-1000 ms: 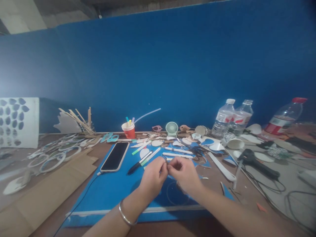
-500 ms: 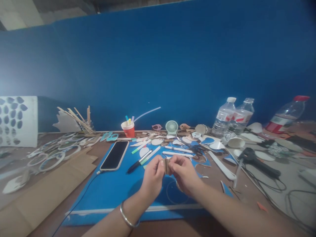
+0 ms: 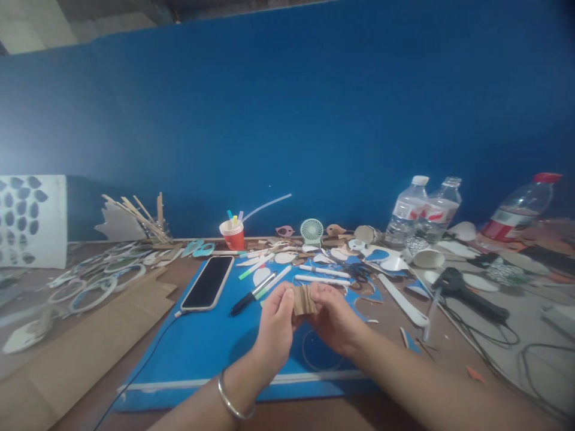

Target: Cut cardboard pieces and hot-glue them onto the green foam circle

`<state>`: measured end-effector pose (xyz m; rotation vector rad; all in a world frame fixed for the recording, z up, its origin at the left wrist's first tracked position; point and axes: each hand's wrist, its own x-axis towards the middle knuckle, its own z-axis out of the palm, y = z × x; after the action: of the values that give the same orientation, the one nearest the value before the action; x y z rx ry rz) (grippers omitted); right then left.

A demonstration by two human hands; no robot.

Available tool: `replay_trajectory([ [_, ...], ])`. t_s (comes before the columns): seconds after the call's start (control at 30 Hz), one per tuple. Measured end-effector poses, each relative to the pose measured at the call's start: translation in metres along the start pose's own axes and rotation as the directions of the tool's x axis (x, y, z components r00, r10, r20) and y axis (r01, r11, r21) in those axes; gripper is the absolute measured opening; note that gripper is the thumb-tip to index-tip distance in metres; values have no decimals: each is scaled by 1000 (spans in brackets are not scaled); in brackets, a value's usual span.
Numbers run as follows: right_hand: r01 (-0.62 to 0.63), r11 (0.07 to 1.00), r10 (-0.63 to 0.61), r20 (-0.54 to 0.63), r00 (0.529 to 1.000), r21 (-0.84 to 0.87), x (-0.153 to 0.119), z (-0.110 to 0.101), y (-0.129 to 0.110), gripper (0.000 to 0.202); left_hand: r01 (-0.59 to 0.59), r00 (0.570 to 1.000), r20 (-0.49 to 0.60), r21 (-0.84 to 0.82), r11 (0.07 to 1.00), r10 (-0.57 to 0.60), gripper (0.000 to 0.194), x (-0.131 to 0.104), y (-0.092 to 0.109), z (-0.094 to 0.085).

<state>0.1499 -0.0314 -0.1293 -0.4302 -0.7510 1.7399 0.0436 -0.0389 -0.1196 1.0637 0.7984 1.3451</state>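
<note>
A small piece of brown cardboard [image 3: 304, 300] with ridges or folds is held up between my two hands above the blue mat [image 3: 197, 347]. My left hand [image 3: 277, 320] pinches its left edge between thumb and fingers. On the other side, my right hand [image 3: 335, 317] grips the right edge, fingers curled. Behind the hands lie a black marker [image 3: 242, 303], white pens [image 3: 322, 279] and cut paper scraps. A phone [image 3: 209, 283] rests on the mat to the left.
An orange-red cup [image 3: 233, 235] of pens and a small fan [image 3: 311, 231] stand at the back. Bottles [image 3: 406, 209] and a black glue gun [image 3: 471, 297] are on the right. Brown cardboard [image 3: 90, 347] and paper rings [image 3: 94, 293] lie left.
The hands have moved slightly apart, and the cardboard between them is now spread wider, showing more of its face.
</note>
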Motion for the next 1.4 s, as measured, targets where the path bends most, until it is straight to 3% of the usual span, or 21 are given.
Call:
replay_trajectory([
  [0.37, -30, 999, 30, -21, 999, 28, 1, -1, 2, 14, 74, 995, -49, -213, 974, -87, 17, 3, 5, 2],
  [0.57, 28, 1000, -27, -69, 997, 8, 3, -5, 0, 12, 99, 989, -85, -247, 964, -123, 16, 5, 6, 2],
  [0.7, 73, 994, -83, -139, 987, -75, 5, -8, -4, 14, 66, 993, -88, -127, 990, -77, 19, 9, 6, -3],
  [0.8, 99, 974, -139, -190, 972, -204, 7, -9, -12, 14, -2, 997, -77, 148, 989, 13, 22, 20, 6, -17],
  [0.97, 114, 850, -273, -246, 930, -515, 6, -7, -20, 16, -56, 998, 6, 441, 896, 59, 28, 36, 10, -39],
  [1.13, 95, 688, -356, -221, 908, -720, 0, -4, -18, 8, -182, 983, 114, 648, 740, 141, 19, 26, 13, -31],
  [1.23, 82, 665, -345, -209, 915, -742, -2, -2, -18, 9, -239, 971, 177, 660, 712, 161, 15, 19, 11, -20],
  [1.3, 67, 703, -302, -212, 929, -708, -1, -1, -18, 11, -216, 972, 202, 579, 786, 118, 23, 17, 9, -17],
  [1.4, 56, 757, -260, -221, 940, -651, 1, 0, -17, 15, -158, 976, 206, 469, 869, 67, 21, 16, 6, -16],
])
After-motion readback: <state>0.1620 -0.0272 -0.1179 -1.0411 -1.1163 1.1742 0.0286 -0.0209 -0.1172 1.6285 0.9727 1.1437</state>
